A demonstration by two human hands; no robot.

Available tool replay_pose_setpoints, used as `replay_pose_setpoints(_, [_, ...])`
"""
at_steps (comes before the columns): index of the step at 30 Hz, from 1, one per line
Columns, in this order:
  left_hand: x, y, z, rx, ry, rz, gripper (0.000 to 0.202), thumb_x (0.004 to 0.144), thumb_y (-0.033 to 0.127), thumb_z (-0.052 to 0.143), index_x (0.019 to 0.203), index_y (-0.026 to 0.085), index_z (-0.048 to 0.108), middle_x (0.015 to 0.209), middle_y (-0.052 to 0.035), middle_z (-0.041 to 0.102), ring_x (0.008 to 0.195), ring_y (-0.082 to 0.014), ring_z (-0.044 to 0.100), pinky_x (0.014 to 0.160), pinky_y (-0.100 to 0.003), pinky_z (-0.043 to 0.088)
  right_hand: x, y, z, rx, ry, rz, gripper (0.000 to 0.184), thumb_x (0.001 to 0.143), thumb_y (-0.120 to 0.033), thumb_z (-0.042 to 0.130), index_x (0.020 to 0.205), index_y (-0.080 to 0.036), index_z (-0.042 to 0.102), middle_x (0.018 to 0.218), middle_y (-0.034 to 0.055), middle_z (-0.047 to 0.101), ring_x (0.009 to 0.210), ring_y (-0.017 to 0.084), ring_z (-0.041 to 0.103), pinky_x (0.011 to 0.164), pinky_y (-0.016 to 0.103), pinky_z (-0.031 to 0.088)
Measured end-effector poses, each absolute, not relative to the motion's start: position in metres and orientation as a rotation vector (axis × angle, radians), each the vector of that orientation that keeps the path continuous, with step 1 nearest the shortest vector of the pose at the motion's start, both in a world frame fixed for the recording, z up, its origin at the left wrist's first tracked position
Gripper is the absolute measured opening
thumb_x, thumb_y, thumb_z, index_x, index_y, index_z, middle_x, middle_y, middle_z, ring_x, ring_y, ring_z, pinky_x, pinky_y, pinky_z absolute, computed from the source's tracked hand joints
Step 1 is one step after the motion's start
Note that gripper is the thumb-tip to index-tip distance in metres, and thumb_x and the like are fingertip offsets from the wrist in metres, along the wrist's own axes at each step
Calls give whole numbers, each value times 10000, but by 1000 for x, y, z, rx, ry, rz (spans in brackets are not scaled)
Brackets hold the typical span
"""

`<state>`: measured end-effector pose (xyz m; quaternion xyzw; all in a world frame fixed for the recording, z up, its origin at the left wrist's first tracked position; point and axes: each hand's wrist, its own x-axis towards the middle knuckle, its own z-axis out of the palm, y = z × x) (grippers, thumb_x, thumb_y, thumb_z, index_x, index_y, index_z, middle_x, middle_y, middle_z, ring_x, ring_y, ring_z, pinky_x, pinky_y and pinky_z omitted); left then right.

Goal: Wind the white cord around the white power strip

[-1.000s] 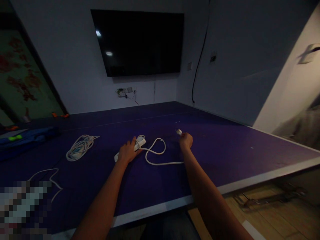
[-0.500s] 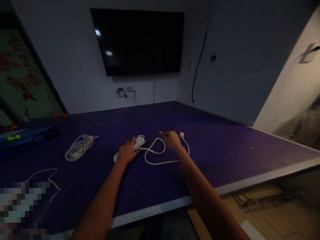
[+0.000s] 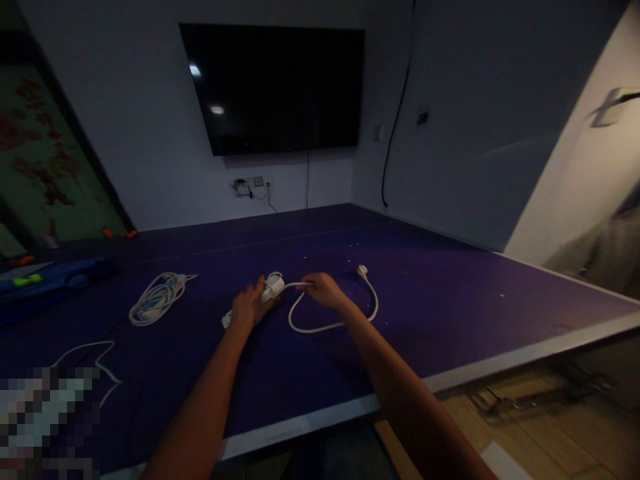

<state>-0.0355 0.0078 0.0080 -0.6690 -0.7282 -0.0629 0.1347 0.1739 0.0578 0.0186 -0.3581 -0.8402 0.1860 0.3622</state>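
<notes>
My left hand (image 3: 250,305) is closed around a white power strip (image 3: 273,287), which slants on the purple table. Both ends of the strip stick out past my fingers, and a turn of cord passes round its far end. To the right, my right hand (image 3: 323,290) pinches the white power cord (image 3: 300,285) a short way from the strip. From there the cord loops over the table (image 3: 320,373) and ends in a white plug (image 3: 362,271), which lies beyond my right hand.
A coiled white cable (image 3: 159,297) lies to the left. Behind it is blue cloth (image 3: 70,277) with a bright green item. A thin white cord (image 3: 100,360) runs near the left front. A television (image 3: 280,87) hangs on the far wall above sockets (image 3: 253,183).
My right hand has moved left and down and now grips the cord near the strip. The small cord loop there is pulled out. My left hand stays on the strip, shifted slightly left.
</notes>
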Motion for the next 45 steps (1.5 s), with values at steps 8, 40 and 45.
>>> replay_pose_setpoints(8, [-18, 3, 7, -2259, -1892, -184, 782, 783, 698, 389, 1411, 235, 324, 1146, -143, 606, 974, -282, 617, 791, -342, 443, 175, 52, 26, -847, -2027, 294, 159, 836, -258, 560, 814, -173, 692, 732, 24, 632, 660, 119, 530, 638, 210, 361])
replay_pose_setpoints(40, [-6, -21, 8, -2316, -1039, -608, 816, 763, 679, 467, 1345, 108, 429, 1034, -178, 646, 955, -268, 625, 826, -365, 500, 177, 72, 6, -621, -1546, 1614, 168, 583, -261, 728, 647, -129, 646, 590, 5, 626, 518, 101, 522, 534, 214, 390])
replay_pose_setpoints(45, [-4, -21, 5, -2204, -928, -803, 775, 748, 637, 542, 1320, 119, 468, 969, -157, 668, 856, -239, 654, 748, -319, 518, 172, 73, 1, -552, -1464, 1682, 128, 610, -238, 700, 629, -147, 611, 564, -14, 585, 497, 95, 494, 513, 206, 368])
